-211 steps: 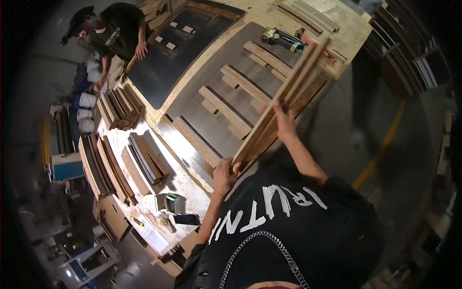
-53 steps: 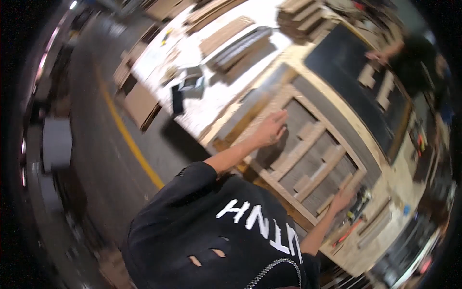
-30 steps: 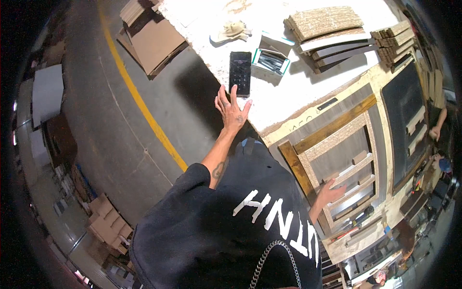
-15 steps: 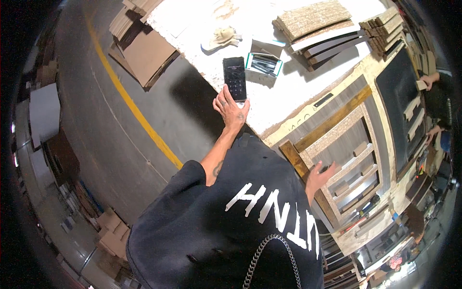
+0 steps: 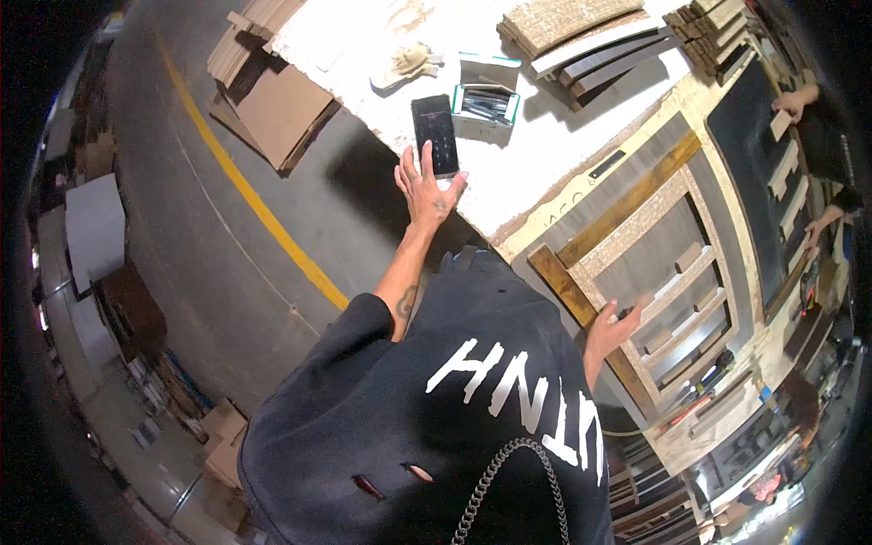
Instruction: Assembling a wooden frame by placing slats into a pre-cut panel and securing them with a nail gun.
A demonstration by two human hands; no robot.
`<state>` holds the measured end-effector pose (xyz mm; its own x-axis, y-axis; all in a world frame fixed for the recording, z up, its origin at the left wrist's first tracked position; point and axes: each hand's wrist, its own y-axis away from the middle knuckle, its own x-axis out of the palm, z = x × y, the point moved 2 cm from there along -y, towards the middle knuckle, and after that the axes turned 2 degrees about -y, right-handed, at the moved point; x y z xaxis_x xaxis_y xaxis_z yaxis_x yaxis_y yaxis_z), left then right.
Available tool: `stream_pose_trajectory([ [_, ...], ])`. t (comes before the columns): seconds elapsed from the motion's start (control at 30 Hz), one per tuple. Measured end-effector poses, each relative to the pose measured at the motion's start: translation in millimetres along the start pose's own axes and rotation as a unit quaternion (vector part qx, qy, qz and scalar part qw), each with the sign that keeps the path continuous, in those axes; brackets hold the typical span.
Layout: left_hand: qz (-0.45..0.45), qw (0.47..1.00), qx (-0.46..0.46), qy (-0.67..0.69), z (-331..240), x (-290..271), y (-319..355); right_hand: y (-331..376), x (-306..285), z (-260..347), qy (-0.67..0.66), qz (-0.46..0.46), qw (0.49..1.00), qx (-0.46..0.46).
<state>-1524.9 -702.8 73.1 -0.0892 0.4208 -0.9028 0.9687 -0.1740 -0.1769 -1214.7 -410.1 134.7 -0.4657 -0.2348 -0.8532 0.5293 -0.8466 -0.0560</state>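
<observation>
At the far left of the frame the grey concrete floor (image 5: 182,272) runs under a yellow line (image 5: 245,195), with flattened cardboard sheets (image 5: 277,109) lying just beside the table's edge at upper left. Right of that, the left hand (image 5: 427,186) reaches up with fingers spread, its grip open, fingertips touching the lower end of a dark phone (image 5: 435,134) that lies flat on the white table (image 5: 536,173) near its edge; a careless nudge could, I judge, slide the phone off toward the floor. Above it sit a crumpled pale glove (image 5: 404,62) and a small open box (image 5: 486,102), with stacked boards (image 5: 581,36) further right. At centre right the right hand (image 5: 610,329) rests open on a wooden frame (image 5: 636,272); being held only by a flat palm, the frame might shift or tip. At the far right edge another person's hands (image 5: 799,100) work on a dark panel
</observation>
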Motion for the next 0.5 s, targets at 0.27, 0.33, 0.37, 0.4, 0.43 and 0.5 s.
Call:
stream_pose_trajectory([
  [0.27, 0.001, 0.999, 0.033, -0.024, 4, -7, -11, 9, 6, -3, -0.030, 0.007, 0.999, 0.025],
  [0.33, 0.004, 0.999, 0.039, -0.017, 3, -16, -5, 9, 5, -3, -0.032, 0.005, 0.999, 0.026],
  [0.37, 0.008, 0.999, 0.045, -0.011, 2, -20, -1, 9, 4, -4, -0.033, 0.004, 0.999, 0.034],
  [0.4, 0.010, 0.999, 0.048, -0.009, 2, -20, 5, 8, 3, -5, -0.035, 0.003, 0.999, 0.041],
  [0.43, 0.011, 0.999, 0.048, -0.011, 5, -21, 12, 9, 3, -6, -0.035, 0.004, 0.998, 0.042],
  [0.5, 0.026, 0.998, 0.059, -0.020, 9, -22, 21, 9, 4, -9, -0.023, 0.000, 0.999, 0.039],
])
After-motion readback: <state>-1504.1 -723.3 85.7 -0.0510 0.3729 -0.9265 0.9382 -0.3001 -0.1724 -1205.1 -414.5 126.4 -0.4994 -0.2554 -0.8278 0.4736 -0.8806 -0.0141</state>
